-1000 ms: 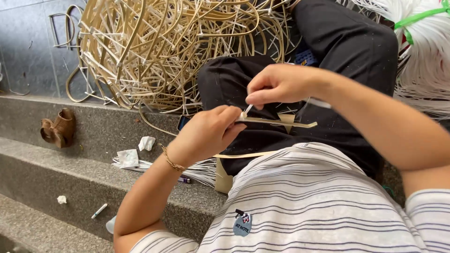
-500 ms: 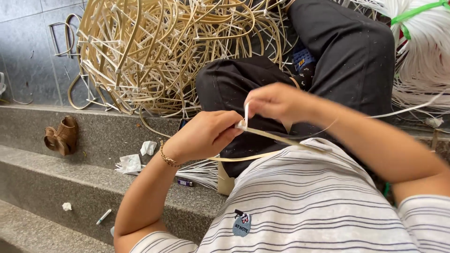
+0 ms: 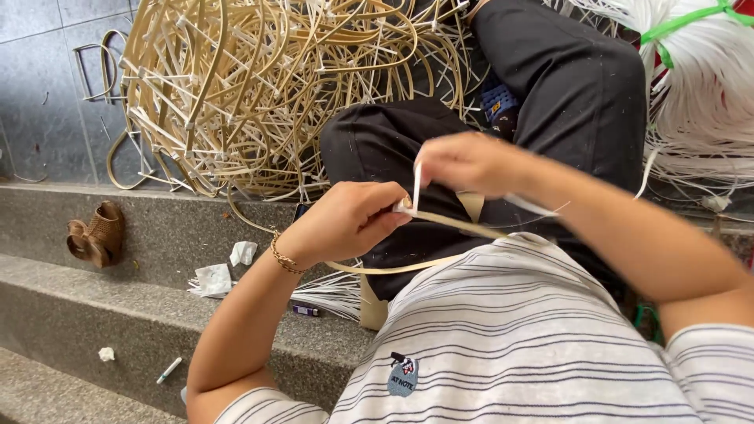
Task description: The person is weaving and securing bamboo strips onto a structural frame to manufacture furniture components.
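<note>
We hold a tan cane strip (image 3: 463,226) between both hands, close over our lap. Our left hand (image 3: 345,220) is curled narrow, pinching the strip at its near end, fingers closed on it. Our right hand (image 3: 471,163) sits just above and to the right, closed on a thin white strand (image 3: 416,184) that stands upright from the pinch point. The strip's long axis runs from the left hand's fingertips rightward and slightly down, passing under the right wrist, so the left hand is nearer its end. A second loop of cane (image 3: 393,267) curves below the left wrist. Beyond our knees lies a cane heap (image 3: 259,86); white strands (image 3: 699,86) bundle at right; a sandal (image 3: 94,234) rests on the step (image 3: 118,314)
</note>
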